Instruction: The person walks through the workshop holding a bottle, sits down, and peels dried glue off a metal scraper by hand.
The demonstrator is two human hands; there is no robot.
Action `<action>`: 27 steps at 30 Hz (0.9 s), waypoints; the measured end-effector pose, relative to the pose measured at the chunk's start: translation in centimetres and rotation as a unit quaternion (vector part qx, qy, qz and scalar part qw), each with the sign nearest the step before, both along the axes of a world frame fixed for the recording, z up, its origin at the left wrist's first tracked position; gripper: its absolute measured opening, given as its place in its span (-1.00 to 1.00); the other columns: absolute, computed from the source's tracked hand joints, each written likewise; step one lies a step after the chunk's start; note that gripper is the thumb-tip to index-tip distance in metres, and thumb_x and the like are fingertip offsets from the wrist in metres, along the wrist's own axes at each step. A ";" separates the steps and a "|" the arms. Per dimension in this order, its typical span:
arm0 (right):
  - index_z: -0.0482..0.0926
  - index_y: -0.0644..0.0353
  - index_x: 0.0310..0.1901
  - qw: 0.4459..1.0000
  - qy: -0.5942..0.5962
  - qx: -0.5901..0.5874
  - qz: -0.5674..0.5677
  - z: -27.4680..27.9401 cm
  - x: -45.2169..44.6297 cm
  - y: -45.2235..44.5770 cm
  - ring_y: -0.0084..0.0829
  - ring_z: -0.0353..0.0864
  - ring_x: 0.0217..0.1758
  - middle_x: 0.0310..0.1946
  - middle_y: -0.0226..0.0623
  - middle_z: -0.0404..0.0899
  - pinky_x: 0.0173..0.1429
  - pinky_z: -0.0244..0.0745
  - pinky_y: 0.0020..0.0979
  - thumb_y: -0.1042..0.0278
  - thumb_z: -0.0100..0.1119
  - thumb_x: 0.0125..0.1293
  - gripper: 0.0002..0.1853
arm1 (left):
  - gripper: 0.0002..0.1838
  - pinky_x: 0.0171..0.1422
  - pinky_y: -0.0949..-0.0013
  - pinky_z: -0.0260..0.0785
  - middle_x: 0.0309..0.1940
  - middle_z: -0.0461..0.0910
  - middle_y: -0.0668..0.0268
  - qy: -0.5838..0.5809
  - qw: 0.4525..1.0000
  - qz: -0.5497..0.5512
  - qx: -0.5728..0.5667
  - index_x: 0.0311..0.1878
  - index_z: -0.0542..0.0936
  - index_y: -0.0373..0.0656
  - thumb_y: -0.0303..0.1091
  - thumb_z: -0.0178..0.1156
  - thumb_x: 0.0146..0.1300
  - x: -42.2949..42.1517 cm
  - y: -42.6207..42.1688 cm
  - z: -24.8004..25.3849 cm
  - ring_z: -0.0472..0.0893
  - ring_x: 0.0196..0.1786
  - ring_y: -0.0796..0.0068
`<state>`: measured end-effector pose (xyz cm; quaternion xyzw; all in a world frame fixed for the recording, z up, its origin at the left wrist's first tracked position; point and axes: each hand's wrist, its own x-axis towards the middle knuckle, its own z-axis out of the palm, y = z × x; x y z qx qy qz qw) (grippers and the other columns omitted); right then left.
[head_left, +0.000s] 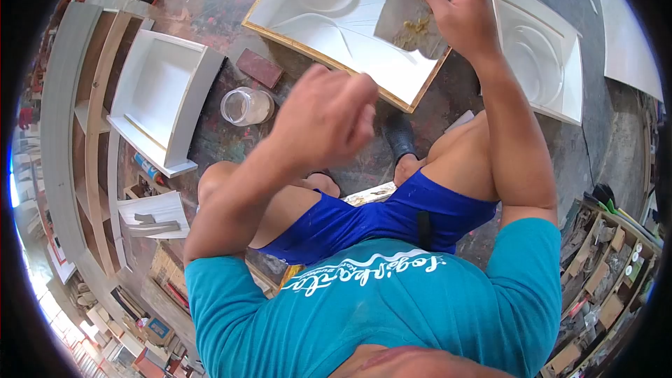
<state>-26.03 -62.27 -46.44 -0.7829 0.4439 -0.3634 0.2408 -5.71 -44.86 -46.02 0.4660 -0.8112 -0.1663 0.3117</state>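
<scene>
My right hand (465, 10) grips a thin grey plate (406, 10) by its far right side, with the thumb on top. Lumps of yellowish-brown putty (414, 28) lie on the plate, one right by the thumb. Below the plate sits a white box-like panel (308, 10) with yellowish-brown edges and round raised shapes inside. My left hand (325, 112) is closed in a fist in front of that panel's near edge; whatever its fingers may hold is hidden. Beside it on the floor are a clear jar (246, 106) and a dark red block (260, 68).
A second white panel (535, 63) with an oval recess lies at the right. On the left stand a white open box (157, 94) and long boards (66, 140). A wooden crate of scraps (602, 287) is at the lower right. My feet are near the panel.
</scene>
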 end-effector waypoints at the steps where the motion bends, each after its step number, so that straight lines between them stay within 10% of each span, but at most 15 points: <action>1: 0.74 0.24 -0.15 0.999 -0.031 0.030 0.029 0.0 0.1 0.5 -0.48 0.65 -0.44 -0.47 -0.28 0.72 -0.26 0.52 -0.38 0.03 0.30 0.43 -0.63 | -0.87 -0.11 0.12 0.32 -0.45 0.52 0.17 -0.011 0.999 0.027 -0.013 -0.21 0.48 -0.18 -0.49 0.14 0.15 0.9 -0.4 -0.1 0.55 -0.32 0.06; 23: 0.53 0.32 0.20 0.911 -0.157 0.295 0.242 1.7 0.9 4.3 -0.75 0.57 -0.12 -0.15 -0.49 0.65 -0.02 0.51 -0.61 0.33 0.23 0.48 -0.64 | -0.79 -0.30 0.55 0.30 -0.36 0.72 0.36 0.101 0.964 0.243 0.047 -0.31 0.57 -0.26 -0.41 0.43 0.29 5.7 -1.5 2.7 0.42 -0.40 0.70; 27: 0.52 0.33 0.21 0.908 -0.177 0.298 0.235 1.3 1.0 4.1 -0.75 0.58 -0.10 -0.11 -0.46 0.65 0.00 0.53 -0.61 0.35 0.23 0.47 -0.64 | -0.81 -0.34 0.45 0.32 -0.48 0.66 0.31 0.051 0.967 0.241 0.072 -0.12 0.61 -0.19 -0.46 0.41 0.25 5.7 -1.3 3.6 0.48 -0.47 0.53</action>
